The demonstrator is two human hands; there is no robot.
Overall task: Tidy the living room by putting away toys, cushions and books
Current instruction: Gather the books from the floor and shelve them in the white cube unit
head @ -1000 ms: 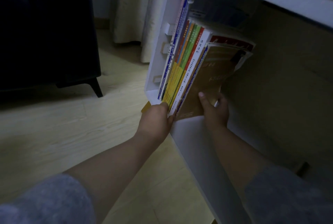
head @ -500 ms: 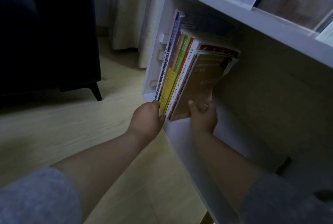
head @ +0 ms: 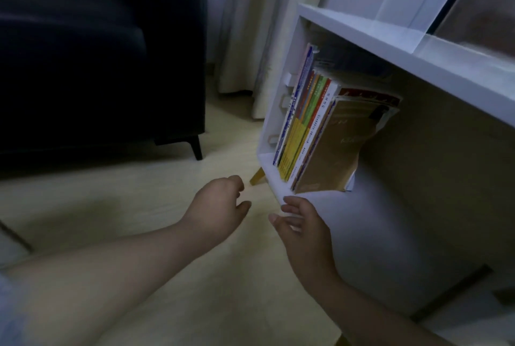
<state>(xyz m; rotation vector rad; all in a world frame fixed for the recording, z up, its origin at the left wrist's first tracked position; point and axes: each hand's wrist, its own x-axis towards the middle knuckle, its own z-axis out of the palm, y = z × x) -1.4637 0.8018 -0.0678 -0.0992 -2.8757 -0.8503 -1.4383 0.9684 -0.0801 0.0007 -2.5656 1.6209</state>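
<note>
A pale wood-look floor ran between a dark upholstered sofa on black tapered legs and a cream curtain in a dim living room. At the right stood a white open-fronted bookshelf. A row of thin, bright-spined books stood packed against the left wall of its lower compartment. The outermost of them, a brown-gold paperback with a curled cover, leaned left onto the rest, with nothing propping its open right side.

Neither hand had hold of anything. The left hand hovered over the floor just in front of the shelf's slanted wooden leg, its fingers loosely curled around nothing. The right hand lay near the front edge of the bottom board, below the paperback, with its fingers relaxed and spread. Whether its fingertips touched the board could not be told.

The step in hand appeared to be leaving the shelved books to stand alone. Doing it well likely meant keeping both hands close until the lean proved stable. The limp paperback looked the likeliest to slide or fan outward. A flat palm on its cover would pack the row tighter against the side wall. A light push on the spines would set them flush and well back from the front edge. Only then would it be safe to turn to whatever toys or cushions lay out of view.
</note>
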